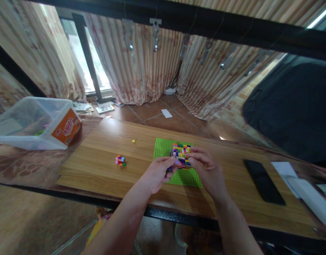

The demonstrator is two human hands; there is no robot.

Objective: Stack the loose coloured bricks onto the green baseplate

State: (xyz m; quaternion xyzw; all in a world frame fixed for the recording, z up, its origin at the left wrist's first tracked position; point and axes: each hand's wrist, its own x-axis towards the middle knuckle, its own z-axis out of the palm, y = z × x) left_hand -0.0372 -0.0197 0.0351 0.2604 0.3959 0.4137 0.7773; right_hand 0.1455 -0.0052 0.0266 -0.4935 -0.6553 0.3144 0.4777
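Note:
A block built of many-coloured toy bricks (pixel 182 150) stands on a green baseplate (pixel 163 143) on the wooden board. My left hand (pixel 157 173) is closed at the block's near left corner, with a light purple brick (pixel 177 162) at the thumb tip. Darker pieces show under its fingers, too small to make out. My right hand (pixel 209 171) grips the block's right side, thumb at the near face and fingers over the far edge. A small heap of loose bricks (pixel 120 160) lies to the left, and a single yellow brick (pixel 133 141) sits farther back.
At the far left stands a clear plastic bin (pixel 46 134) with an orange label. A black phone (pixel 264 181) lies on the right, beside white papers (pixel 286 170) and a white box (pixel 311 198). A dark bar (pixel 163 12) with hanging metal clips crosses above the table.

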